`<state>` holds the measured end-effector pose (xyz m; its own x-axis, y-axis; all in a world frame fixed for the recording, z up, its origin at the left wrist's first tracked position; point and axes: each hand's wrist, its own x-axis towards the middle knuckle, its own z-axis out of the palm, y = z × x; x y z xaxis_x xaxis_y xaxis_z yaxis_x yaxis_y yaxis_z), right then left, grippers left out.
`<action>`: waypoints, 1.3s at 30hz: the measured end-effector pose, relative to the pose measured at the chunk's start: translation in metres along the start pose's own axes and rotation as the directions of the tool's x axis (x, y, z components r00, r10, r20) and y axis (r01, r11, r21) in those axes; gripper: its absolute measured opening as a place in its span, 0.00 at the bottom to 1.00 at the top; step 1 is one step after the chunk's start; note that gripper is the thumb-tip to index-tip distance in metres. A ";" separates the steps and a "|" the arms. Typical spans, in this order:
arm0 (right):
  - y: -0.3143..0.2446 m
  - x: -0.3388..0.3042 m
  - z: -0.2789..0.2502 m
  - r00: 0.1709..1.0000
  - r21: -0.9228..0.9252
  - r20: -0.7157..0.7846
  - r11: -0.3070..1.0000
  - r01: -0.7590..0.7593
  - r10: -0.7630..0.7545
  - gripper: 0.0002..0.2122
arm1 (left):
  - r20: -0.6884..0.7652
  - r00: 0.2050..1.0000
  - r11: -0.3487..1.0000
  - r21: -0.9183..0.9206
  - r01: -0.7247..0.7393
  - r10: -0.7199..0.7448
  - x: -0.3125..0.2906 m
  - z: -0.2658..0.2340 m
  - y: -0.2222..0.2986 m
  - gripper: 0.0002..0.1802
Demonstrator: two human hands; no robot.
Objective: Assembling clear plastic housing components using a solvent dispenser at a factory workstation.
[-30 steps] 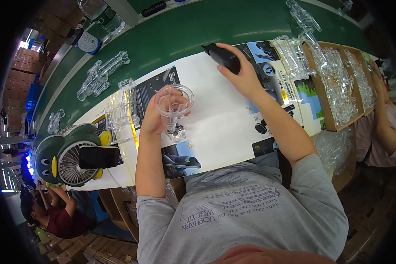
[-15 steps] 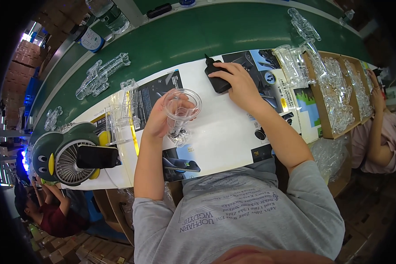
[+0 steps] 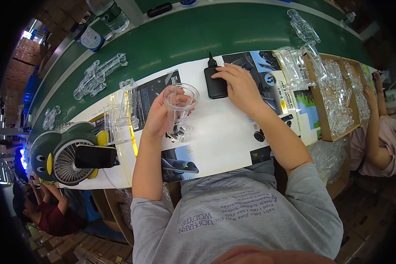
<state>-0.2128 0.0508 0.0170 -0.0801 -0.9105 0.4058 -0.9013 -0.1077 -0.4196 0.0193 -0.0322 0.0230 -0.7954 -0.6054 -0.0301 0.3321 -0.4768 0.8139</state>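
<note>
My left hand (image 3: 159, 115) is closed around a clear plastic cup-shaped part (image 3: 179, 105), its round rim facing up. Below the rim, the part narrows into a clear stem with small knobs near the sheet. A black squeeze bottle (image 3: 216, 84) with a pointed nozzle lies on the white printed sheet (image 3: 207, 141), nozzle pointing away from me. Over the bottle's right edge rest the loosely stretched fingers of my right hand (image 3: 241, 88); its thumb is hidden. Clear assembled parts (image 3: 126, 103) stand left of my left hand.
Left lie a penguin-shaped fan (image 3: 64, 154) and a phone (image 3: 96, 157). To the right are clear tubes (image 3: 290, 66) and a cardboard box (image 3: 325, 97) of clear parts. More clear pieces (image 3: 99, 75) lie on the green table (image 3: 180, 42). A co-worker's hands (image 3: 374, 94) are far right.
The black bottle has turned from a slant to nearly straight and shifted slightly nearer. My right fingers cover less of it. My left hand and the clear part have barely moved.
</note>
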 end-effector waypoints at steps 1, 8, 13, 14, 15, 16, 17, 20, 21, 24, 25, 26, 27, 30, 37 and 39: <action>-0.002 0.000 -0.001 1.000 0.013 -0.005 1.000 0.002 -0.001 0.16 | 0.000 1.000 1.000 0.000 0.000 0.000 0.000 0.000 0.000 0.15; -0.005 0.002 -0.004 0.998 0.080 -0.057 0.996 0.039 -0.035 0.13 | -0.056 0.997 0.999 0.006 -0.053 0.053 0.000 -0.010 -0.006 0.19; -0.006 0.003 -0.004 0.993 0.097 -0.106 0.993 0.068 -0.057 0.12 | -0.109 0.992 0.995 -0.057 -0.078 0.071 0.001 -0.008 -0.004 0.19; -0.007 0.003 -0.005 0.990 0.103 -0.125 0.992 0.073 -0.060 0.12 | -0.128 0.987 0.993 -0.053 -0.101 0.094 0.001 -0.007 -0.003 0.19; -0.008 0.003 -0.005 0.990 0.104 -0.123 0.992 0.075 -0.062 0.12 | -0.147 0.982 0.991 -0.049 -0.124 0.116 0.002 -0.006 -0.002 0.19; -0.010 0.003 -0.005 0.987 0.150 -0.137 0.984 0.101 -0.081 0.11 | -0.193 0.974 0.982 -0.121 -0.142 0.117 0.003 -0.004 -0.003 0.20; -0.013 0.003 -0.006 0.984 0.195 -0.151 0.973 0.127 -0.098 0.10 | -0.194 0.974 0.982 -0.121 -0.144 0.118 0.003 -0.003 -0.003 0.20; -0.022 0.001 -0.005 0.985 0.278 -0.115 0.948 0.158 -0.130 0.09 | -0.264 0.954 0.980 -0.104 -0.172 0.139 0.004 -0.003 -0.003 0.22; -0.024 0.000 -0.004 0.985 0.279 -0.114 0.947 0.160 -0.132 0.09 | -0.270 0.951 0.980 -0.088 -0.181 0.151 0.006 -0.004 -0.004 0.23; -0.026 -0.002 -0.003 0.982 0.278 -0.086 0.943 0.183 -0.166 0.08 | -0.290 0.944 0.984 -0.037 -0.174 0.156 0.010 -0.004 -0.008 0.23; -0.029 -0.002 -0.004 0.980 0.296 -0.072 0.935 0.197 -0.184 0.08 | -0.310 0.938 0.987 0.002 -0.162 0.155 0.009 -0.005 -0.008 0.24; -0.030 -0.001 -0.004 0.978 0.315 -0.059 0.926 0.209 -0.201 0.08 | -0.313 0.937 0.987 0.002 -0.163 0.155 0.009 -0.006 -0.009 0.24; -0.031 -0.001 -0.003 0.978 0.316 -0.058 0.925 0.210 -0.202 0.08 | -0.345 0.926 0.986 -0.002 -0.164 0.154 0.009 -0.009 -0.010 0.23; -0.030 -0.002 -0.004 0.968 0.332 -0.033 0.911 0.246 -0.249 0.09 | -0.384 0.912 0.983 -0.049 -0.179 0.147 0.011 -0.013 -0.012 0.22; -0.043 -0.004 -0.006 0.949 0.296 -0.080 0.902 0.315 -0.305 0.16 | -0.369 0.921 0.967 -0.158 -0.198 0.129 0.010 -0.014 -0.013 0.15; -0.043 -0.004 -0.006 0.943 0.299 -0.082 0.895 0.331 -0.322 0.16 | -0.348 0.928 0.967 -0.156 -0.200 0.135 0.009 -0.013 -0.013 0.15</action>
<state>-0.1759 0.0617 0.0383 0.1794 -0.7911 0.5847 -0.7055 -0.5177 -0.4840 0.0146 -0.0401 0.0048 -0.5164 -0.8479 -0.1197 0.5590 -0.4397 0.7030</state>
